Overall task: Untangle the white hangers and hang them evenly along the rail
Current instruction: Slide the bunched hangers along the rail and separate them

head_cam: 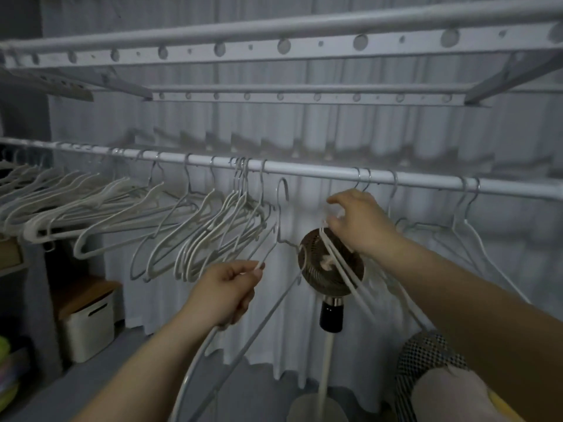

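Left hand (227, 292), 7 o'clock, grips unhooked hanger (277, 214) | right hand (356, 220), 3 o'clock, clutches tangled hangers (338, 263) | bin (86, 330), 8 o'clock, contents hidden.

I read this location as a home laundry or drying area. Indicators:

- A white rail (304, 172) carries many white hangers (128, 205).
- An overhead drying rack (274, 45) with perforated bars is mounted above it.
- A pleated white curtain (304, 208) closes off the back.
- A pedestal fan (330, 269) stands in front of the curtain.
- A lidded storage box (86, 327) sits low at left.
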Available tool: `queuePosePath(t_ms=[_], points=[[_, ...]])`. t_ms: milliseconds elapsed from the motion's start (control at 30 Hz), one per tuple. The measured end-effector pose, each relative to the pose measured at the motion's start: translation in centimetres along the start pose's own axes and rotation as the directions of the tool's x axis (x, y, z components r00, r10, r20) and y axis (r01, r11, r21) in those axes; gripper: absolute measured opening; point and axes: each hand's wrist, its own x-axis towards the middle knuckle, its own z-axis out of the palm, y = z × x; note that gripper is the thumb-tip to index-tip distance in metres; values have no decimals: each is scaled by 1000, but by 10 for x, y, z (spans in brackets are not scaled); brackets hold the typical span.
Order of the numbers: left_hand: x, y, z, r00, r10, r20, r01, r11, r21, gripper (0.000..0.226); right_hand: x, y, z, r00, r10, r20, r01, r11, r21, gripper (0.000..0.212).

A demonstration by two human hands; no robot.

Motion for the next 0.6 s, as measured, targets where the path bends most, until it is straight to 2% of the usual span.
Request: queuePosePath(t_ms=[133,200,333,433,600], points=[[50,7,25,996,87,-35,-89,994,-59,23,40,30,-6,991,-92,-93,69,972,-226,51],[69,5,34,990,121,-69,-125,990,-61,24,58,41,-5,988,-101,-119,67,963,-262,53],[92,-5,42,981,132,-140,-146,985,-92,22,83,58,2,993,-94,-71,65,941,-332,53],[102,-11,47,982,137,-131,-148,986,-77,13,89,67,7,996,-76,-52,55,943,-330,53],[121,-8,57,981,172,-93,-174,984,-20,13,92,70,5,995,-84,-61,64,960,-273,52]])
